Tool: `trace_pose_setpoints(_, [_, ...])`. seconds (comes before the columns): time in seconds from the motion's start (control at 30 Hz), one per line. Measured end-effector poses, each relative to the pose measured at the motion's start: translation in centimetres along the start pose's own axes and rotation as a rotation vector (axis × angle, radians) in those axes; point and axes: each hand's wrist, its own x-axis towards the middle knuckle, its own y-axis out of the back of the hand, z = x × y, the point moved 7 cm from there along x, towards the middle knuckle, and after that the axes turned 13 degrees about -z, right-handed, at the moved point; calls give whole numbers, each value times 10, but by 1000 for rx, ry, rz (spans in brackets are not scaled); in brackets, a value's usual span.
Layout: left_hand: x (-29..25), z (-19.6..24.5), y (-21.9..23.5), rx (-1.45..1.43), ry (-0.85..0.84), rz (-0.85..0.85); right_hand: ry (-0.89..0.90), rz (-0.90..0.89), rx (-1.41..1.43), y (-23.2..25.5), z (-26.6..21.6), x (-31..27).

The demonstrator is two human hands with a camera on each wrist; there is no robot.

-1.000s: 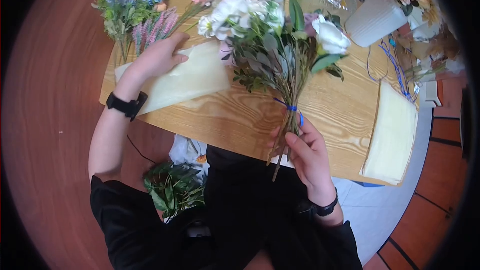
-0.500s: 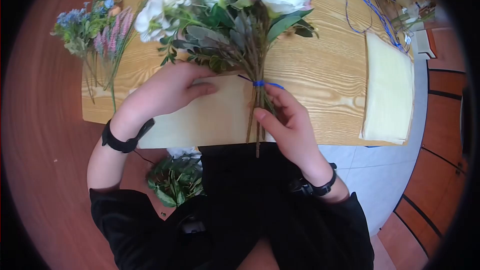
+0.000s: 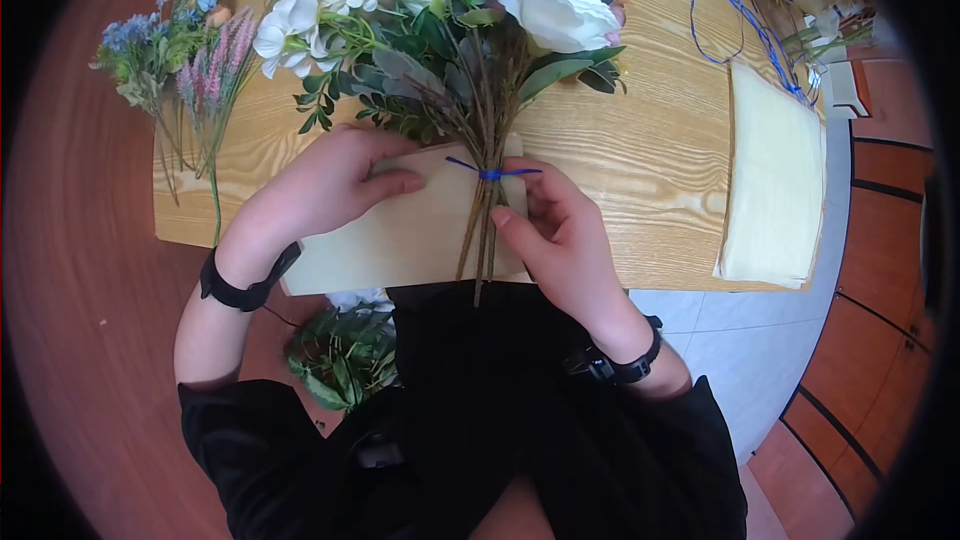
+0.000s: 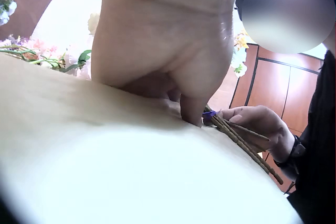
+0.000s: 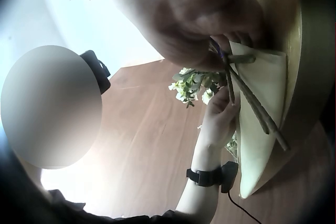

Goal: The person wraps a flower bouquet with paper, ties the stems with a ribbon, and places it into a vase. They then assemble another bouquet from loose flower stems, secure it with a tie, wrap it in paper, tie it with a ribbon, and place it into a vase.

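Your right hand (image 3: 560, 240) holds the bouquet (image 3: 478, 90) by its stems, the thumb pressed along their near side and the fingers curled behind, just below the blue tie (image 3: 489, 175). The white blooms (image 3: 558, 5) and leaves fan out beyond that hand, and the cut stem ends hang below its thumb. Your left hand (image 3: 320, 175) lies on the pale sheet (image 3: 395, 230), the thumb flat on top and the fingers at the far edge with their tips partly hidden; you have a gap between thumb and fingers there, but I cannot tell whether they pinch the sheet. The sheet runs from your left wrist across to your right fingers, under the stems. Beyond your left hand, on the table (image 3: 650, 170), lie the pink sprigs (image 3: 215, 70) and the blue flowers (image 3: 150, 35). Well to the right of your right hand is a stack of pale sheets (image 3: 772, 180).
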Motion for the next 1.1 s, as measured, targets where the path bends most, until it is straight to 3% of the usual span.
trace_pose_setpoints(0.27, [-9,-8,-1,60,110,39,32,21,45,-9,-5,2])
trace_pose_setpoints(0.33, [-20,-4,2,288,105,209,34,19,70,-9,-4,2])
trace_pose_setpoints(0.37, [-24,-1,-2,286,106,205,38,20,77,-9,-4,2])
trace_pose_setpoints(0.43, [-45,22,3,635,75,500,41,25,92,-8,-5,3])
trace_pose_setpoints(0.6, [-78,48,-57,451,-93,471,29,3,101,-7,-1,5])
trace_pose_setpoints(0.7, [-88,49,-98,454,-101,490,44,-4,76,-7,-2,5])
trace_pose_setpoints(0.8, [-89,39,-103,496,13,592,45,-20,104,-8,-1,4])
trace_pose_setpoints(0.9, [-83,30,-108,583,53,548,47,-11,54,-6,-5,0])
trace_pose_setpoints(1.1, [-104,20,-111,567,-2,627,122,30,-3,1,-4,-15])
